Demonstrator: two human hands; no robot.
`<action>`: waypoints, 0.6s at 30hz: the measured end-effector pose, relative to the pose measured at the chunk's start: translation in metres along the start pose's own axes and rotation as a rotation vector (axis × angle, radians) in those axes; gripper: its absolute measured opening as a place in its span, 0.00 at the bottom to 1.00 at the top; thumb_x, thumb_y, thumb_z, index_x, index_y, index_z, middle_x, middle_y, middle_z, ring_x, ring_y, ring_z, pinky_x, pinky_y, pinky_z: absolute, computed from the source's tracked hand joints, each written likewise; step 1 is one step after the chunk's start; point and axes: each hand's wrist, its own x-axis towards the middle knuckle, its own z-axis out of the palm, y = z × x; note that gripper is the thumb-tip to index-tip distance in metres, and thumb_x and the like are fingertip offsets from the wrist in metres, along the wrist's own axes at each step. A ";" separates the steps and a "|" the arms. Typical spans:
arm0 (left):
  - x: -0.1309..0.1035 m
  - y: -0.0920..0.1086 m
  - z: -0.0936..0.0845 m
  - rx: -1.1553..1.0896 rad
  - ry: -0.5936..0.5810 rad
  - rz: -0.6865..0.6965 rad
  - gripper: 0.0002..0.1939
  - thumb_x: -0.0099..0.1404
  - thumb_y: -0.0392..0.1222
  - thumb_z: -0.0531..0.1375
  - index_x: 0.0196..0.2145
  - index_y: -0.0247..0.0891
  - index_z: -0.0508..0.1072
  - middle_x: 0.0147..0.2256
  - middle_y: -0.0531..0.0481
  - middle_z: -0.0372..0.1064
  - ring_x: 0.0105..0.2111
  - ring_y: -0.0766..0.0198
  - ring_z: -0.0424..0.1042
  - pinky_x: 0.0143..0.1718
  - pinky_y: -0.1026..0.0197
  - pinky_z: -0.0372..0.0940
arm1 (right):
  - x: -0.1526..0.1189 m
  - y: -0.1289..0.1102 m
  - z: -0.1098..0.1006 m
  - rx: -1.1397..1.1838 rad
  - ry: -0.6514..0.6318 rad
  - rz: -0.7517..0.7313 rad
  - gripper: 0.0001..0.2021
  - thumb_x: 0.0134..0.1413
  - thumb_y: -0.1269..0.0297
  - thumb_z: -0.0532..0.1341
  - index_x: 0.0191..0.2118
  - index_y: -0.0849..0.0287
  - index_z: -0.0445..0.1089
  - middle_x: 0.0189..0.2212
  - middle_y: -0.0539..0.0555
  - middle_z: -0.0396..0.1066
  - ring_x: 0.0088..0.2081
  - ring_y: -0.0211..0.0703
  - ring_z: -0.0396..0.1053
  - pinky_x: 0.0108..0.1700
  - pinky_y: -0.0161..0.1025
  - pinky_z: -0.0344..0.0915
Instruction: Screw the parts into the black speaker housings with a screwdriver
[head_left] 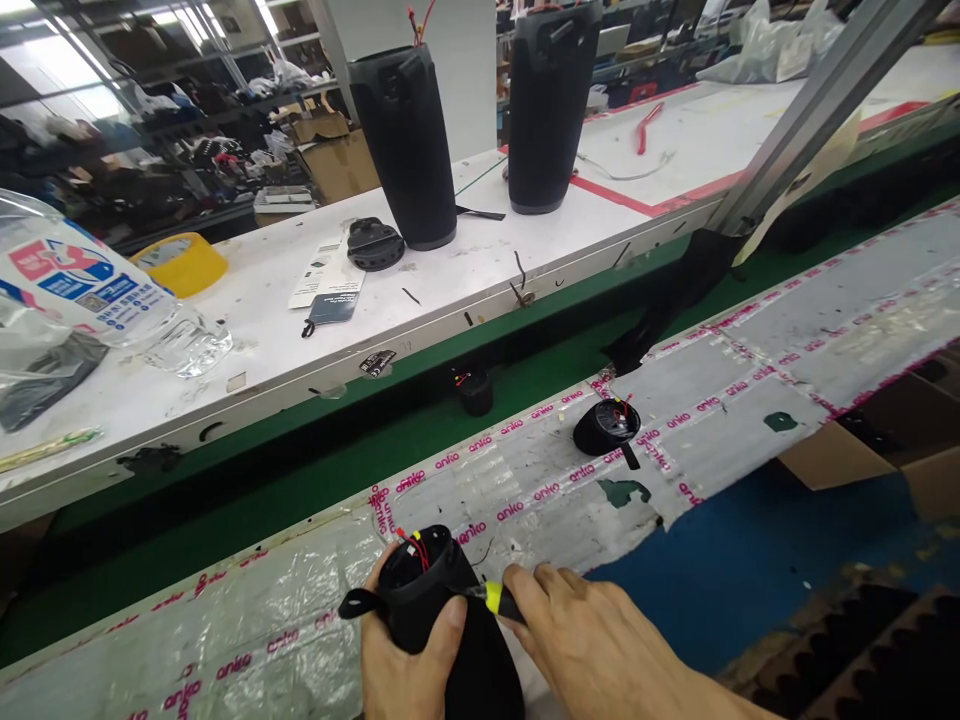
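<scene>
1. Cylinder [487, 660], the black piece in work, is at the bottom centre, tilted, open end up, over the near part of the film-wrapped surface [285, 590]; whether it rests there cannot be told.
2. Left hand [409, 665] is clamped round its near-left side, thumb across the front just below the rim. Right hand [592, 635] is closed on a yellow-and-black tool handle [504, 603], whose thin metal end meets the cylinder's side near the rim.
3. Left of the hands the wrapped surface offers bare room; to the right its ragged near edge drops off beside a blue area [667, 590].
4. Clear film, wrinkled and glossy, covers that surface under strips of pink-lettered tape. The cylinder's body looks matt and cloth-like; a black loop juts out at left, and red wires rise from the opening.
5. A short round black piece [600, 430] with wires sits farther right on the film, well apart from the hands.
6. Beyond a green strip [300, 495], a white bench [285, 360] bears two tall black cylinders [412, 150], a black cap [375, 245], a clear bottle [191, 335] and a yellow tape roll [184, 265].
7. A slanting metal post [817, 120] blocks the upper right.
</scene>
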 end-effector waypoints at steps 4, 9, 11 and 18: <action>0.000 0.003 -0.002 0.033 -0.048 -0.019 0.39 0.51 0.55 0.69 0.58 0.41 0.64 0.49 0.42 0.70 0.51 0.41 0.71 0.58 0.40 0.62 | 0.001 0.001 -0.007 -0.012 -0.057 -0.028 0.11 0.63 0.67 0.60 0.43 0.53 0.54 0.27 0.49 0.69 0.23 0.49 0.71 0.22 0.46 0.39; 0.003 0.001 -0.002 0.096 -0.066 -0.013 0.40 0.52 0.55 0.68 0.59 0.41 0.62 0.53 0.39 0.68 0.54 0.39 0.69 0.59 0.39 0.61 | 0.004 0.002 -0.015 -0.075 -0.084 -0.066 0.13 0.57 0.70 0.61 0.42 0.54 0.56 0.26 0.50 0.70 0.21 0.48 0.70 0.21 0.47 0.37; 0.004 -0.001 -0.002 0.103 -0.064 -0.015 0.41 0.51 0.56 0.68 0.60 0.41 0.62 0.53 0.39 0.68 0.54 0.38 0.70 0.59 0.39 0.61 | 0.007 0.000 -0.016 -0.084 -0.094 -0.067 0.13 0.55 0.70 0.62 0.42 0.55 0.57 0.26 0.50 0.70 0.21 0.48 0.70 0.20 0.47 0.37; 0.004 -0.003 -0.004 0.149 -0.046 -0.044 0.42 0.51 0.58 0.68 0.61 0.42 0.62 0.53 0.38 0.68 0.56 0.36 0.68 0.61 0.37 0.58 | 0.012 -0.005 -0.012 -0.096 -0.106 -0.060 0.12 0.52 0.72 0.60 0.41 0.55 0.59 0.23 0.50 0.69 0.20 0.47 0.68 0.21 0.46 0.39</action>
